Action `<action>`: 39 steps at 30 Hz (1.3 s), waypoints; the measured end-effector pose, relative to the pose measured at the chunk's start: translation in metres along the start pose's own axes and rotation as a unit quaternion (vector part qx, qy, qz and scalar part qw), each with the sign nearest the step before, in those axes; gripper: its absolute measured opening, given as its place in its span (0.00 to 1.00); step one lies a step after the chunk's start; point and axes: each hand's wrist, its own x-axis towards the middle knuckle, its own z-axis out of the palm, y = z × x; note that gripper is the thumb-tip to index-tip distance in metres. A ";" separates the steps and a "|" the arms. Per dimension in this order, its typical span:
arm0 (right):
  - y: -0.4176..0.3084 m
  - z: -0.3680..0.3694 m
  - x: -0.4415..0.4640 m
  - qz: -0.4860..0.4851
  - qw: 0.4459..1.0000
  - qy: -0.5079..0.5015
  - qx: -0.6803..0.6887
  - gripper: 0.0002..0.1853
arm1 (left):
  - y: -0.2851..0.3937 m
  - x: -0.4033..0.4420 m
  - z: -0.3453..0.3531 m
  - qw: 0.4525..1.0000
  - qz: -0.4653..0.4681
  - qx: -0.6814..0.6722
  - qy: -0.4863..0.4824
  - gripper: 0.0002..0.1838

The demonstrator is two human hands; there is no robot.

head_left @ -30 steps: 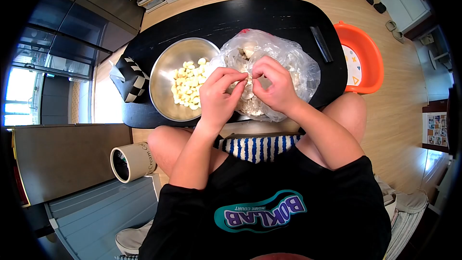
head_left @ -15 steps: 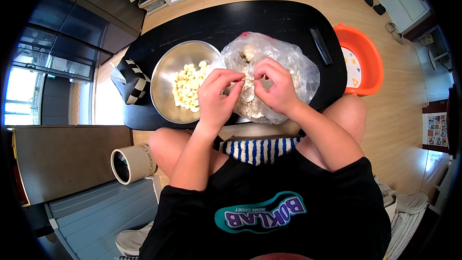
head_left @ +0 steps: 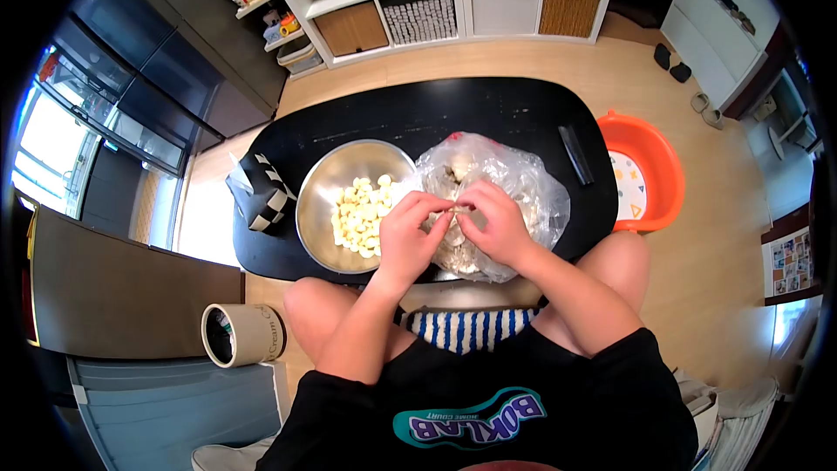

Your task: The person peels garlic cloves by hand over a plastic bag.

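Observation:
My left hand [head_left: 410, 231] and my right hand [head_left: 495, 222] meet at the fingertips over an open clear plastic bag [head_left: 545, 201]. Both are closed in a pinch on a small garlic clove [head_left: 454, 209], mostly hidden by the fingers. Inside the bag lie pale papery garlic skins [head_left: 458, 257] and what looks like unpeeled garlic. Left of the bag stands a steel bowl [head_left: 318, 179] holding many peeled garlic cloves [head_left: 357, 214]; its right rim is close to my left hand.
The black low table [head_left: 418, 105] carries a checkered tissue box [head_left: 266, 196] at the left and a dark narrow object [head_left: 575, 155] at the right. An orange tub [head_left: 667, 179] stands on the floor to the right, a beige cylindrical bin [head_left: 253, 334] at lower left.
The head view has tilted up, so the table sits lower and more shelving shows. My fingertips, slightly apart before, have come together over the bag.

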 end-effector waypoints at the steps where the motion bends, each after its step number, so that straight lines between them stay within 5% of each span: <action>1: 0.001 0.000 0.000 -0.009 1.000 0.000 -0.010 0.10 | -0.001 0.000 0.000 1.000 0.008 0.000 0.006 0.09; 15: -0.005 -0.003 0.002 -0.014 1.000 -0.002 0.007 0.06 | 0.001 0.003 -0.006 0.999 -0.035 -0.025 -0.013 0.08; 23: -0.005 -0.006 0.005 -0.076 0.997 -0.005 -0.033 0.08 | -0.011 0.000 -0.007 0.962 -0.172 -0.204 -0.055 0.09; 39: -0.010 -0.004 0.007 -0.096 0.995 -0.008 -0.032 0.06 | -0.018 0.000 -0.007 0.924 -0.229 -0.298 -0.072 0.09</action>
